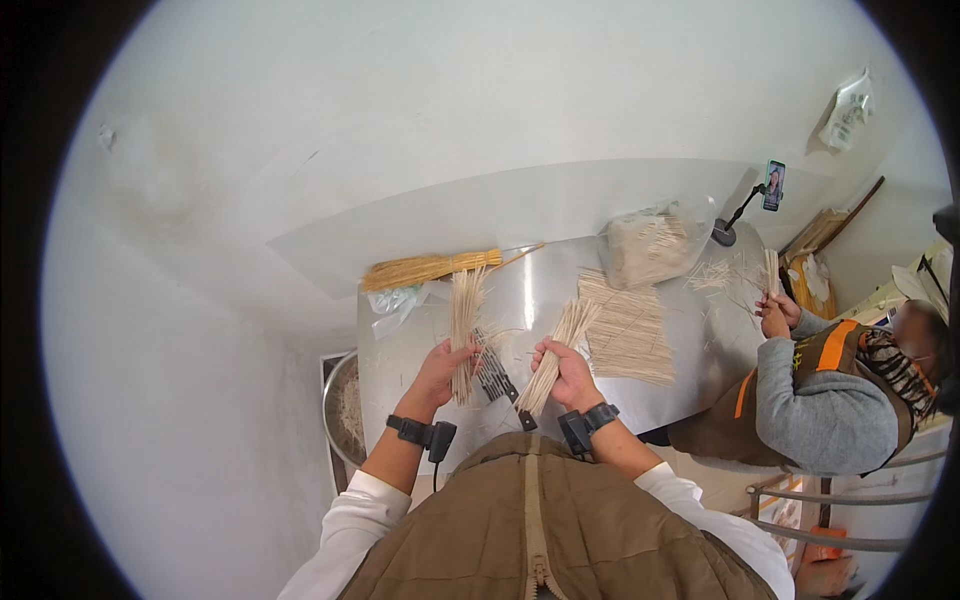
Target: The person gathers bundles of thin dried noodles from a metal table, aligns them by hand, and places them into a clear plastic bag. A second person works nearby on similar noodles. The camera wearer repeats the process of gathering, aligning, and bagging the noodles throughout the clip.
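Note:
My left hand [444, 369] grips an upright bundle of thin pale dry strands [466, 300], which look like dried noodles. In my right hand [568, 373] is a second bundle of strands [541, 379], tilted with its top to the right. Both are held above a metal tabletop [420, 337], apart from each other. Between them lies a slotted tool with a dark handle [495, 375], partly hidden by the left bundle. Just right of my right hand, a wide flat layer of the same strands [628, 330] is spread on the table.
Behind are a straw whisk broom [427, 268], crumpled plastic [394, 304], a transparent bag of strands [649, 247] and a phone on a stand [773, 186]. At right a co-worker [817, 405] holds a small bundle [772, 271] near loose strands [709, 275]. A metal basin [335, 420] stands left.

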A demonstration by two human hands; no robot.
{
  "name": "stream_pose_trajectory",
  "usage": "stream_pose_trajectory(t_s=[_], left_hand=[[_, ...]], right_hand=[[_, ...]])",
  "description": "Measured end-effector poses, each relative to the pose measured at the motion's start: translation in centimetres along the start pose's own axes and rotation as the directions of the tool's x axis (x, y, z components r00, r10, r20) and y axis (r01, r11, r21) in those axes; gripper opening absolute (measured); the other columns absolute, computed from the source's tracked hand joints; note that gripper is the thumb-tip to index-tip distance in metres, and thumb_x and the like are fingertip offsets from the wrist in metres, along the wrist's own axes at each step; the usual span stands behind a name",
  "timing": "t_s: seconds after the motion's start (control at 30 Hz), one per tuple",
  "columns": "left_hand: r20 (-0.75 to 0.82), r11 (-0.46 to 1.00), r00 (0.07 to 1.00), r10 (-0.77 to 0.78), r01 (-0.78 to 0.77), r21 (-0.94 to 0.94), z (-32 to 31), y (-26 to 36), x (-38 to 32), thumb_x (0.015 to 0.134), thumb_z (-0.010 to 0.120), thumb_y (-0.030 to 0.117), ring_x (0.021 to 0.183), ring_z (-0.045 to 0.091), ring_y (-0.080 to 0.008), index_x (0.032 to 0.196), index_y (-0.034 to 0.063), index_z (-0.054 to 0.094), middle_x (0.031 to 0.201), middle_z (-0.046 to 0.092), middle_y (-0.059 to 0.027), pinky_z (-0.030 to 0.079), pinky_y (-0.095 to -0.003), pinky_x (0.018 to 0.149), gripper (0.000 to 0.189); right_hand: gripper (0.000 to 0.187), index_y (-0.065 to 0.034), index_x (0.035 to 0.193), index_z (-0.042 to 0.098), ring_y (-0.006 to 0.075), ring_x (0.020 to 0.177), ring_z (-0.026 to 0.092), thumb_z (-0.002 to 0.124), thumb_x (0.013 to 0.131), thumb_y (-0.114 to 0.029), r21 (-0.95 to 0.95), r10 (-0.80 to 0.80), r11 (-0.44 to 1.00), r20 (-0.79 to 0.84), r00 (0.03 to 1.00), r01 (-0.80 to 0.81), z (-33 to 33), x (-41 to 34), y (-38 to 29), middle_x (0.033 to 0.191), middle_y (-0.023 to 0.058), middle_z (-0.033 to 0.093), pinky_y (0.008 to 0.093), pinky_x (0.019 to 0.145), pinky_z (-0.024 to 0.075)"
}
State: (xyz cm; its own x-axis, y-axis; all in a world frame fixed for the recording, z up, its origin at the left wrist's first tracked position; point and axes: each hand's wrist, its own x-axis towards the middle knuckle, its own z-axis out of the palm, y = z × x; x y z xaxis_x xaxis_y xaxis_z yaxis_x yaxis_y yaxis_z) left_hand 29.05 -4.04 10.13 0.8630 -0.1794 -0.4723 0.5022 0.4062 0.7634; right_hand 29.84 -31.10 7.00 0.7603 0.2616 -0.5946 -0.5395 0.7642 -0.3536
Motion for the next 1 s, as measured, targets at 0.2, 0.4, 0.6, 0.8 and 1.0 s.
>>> stream_pose_trajectory(t_s=[0.2, 0.4, 0.6, 0.8, 1.0], left_hand=[[-0.033, 0.997, 0.997, -0.068, 0.067, -0.031, 2.3, -0.2, -0.7, 0.096, 0.071, 0.003, 0.081, 0.068, -0.0146, 0.119, 0.0007, 0.06, 0.104, 0.073, -0.0083, 0.06, -0.0279, 0.07, 0.025], [0.017, 0.997, 0.999, 0.038, -0.039, 0.062, 3.8, -2.3, 0.5, 0.097, 0.067, 0.002, 0.08, 0.068, -0.0139, 0.117, 0.0017, 0.061, 0.095, 0.071, -0.0059, 0.055, -0.0279, 0.068, 0.021], [-0.12, 0.958, 0.985, 0.126, -0.09, 0.272, 3.4, -4.3, 1.4, 0.099, 0.065, 0.005, 0.079, 0.065, -0.0128, 0.117, 0.0044, 0.058, 0.093, 0.069, -0.0044, 0.055, -0.029, 0.07, 0.019], [-0.283, 0.979, 0.949, 0.137, -0.087, 0.183, -0.6, -2.6, 0.6, 0.1, 0.065, 0.007, 0.08, 0.066, -0.0136, 0.117, 0.0041, 0.057, 0.103, 0.069, -0.0069, 0.057, -0.0287, 0.072, 0.02], [0.035, 0.995, 0.999, 0.035, -0.031, -0.095, 2.7, -2.0, -1.5, 0.103, 0.063, 0.009, 0.087, 0.071, -0.0175, 0.121, 0.0046, 0.057, 0.107, 0.072, -0.0093, 0.061, -0.0318, 0.076, 0.019]], right_hand=[[0.018, -0.0019, 0.11, 0.068, 0.0174, 0.07, 0.065, 0.075, 0.096, -0.011, -0.27, 0.007, 0.963, 0.067, 0.998, 0.011, 3.4, -1.7, 0.4, 0.092, 0.007, 0.069, 0.0306, 0.068, 0.0578], [0.015, 0.0001, 0.105, 0.069, 0.0168, 0.071, 0.066, 0.075, 0.092, -0.004, -0.413, -0.035, 0.903, 0.205, 0.978, 0.119, 6.1, -2.7, 2.5, 0.089, 0.0081, 0.071, 0.0308, 0.064, 0.0546], [0.01, -0.0003, 0.098, 0.068, 0.0175, 0.072, 0.068, 0.075, 0.091, -0.002, -0.462, -0.243, 0.844, 0.125, 0.962, 0.274, 6.1, -2.5, 0.4, 0.086, 0.0085, 0.071, 0.0311, 0.065, 0.0563], [0.016, -0.0027, 0.105, 0.063, 0.0157, 0.068, 0.066, 0.073, 0.092, -0.001, -0.393, -0.206, 0.88, 0.195, 0.959, 0.268, 4.6, -1.3, -5.3, 0.1, 0.0134, 0.073, 0.0308, 0.063, 0.0577], [0.023, 0.0008, 0.117, 0.063, 0.0176, 0.075, 0.066, 0.071, 0.097, -0.006, -0.495, -0.164, 0.852, 0.061, 0.985, 0.172, 2.9, -0.9, -6.8, 0.13, 0.0192, 0.067, 0.0313, 0.069, 0.059]])
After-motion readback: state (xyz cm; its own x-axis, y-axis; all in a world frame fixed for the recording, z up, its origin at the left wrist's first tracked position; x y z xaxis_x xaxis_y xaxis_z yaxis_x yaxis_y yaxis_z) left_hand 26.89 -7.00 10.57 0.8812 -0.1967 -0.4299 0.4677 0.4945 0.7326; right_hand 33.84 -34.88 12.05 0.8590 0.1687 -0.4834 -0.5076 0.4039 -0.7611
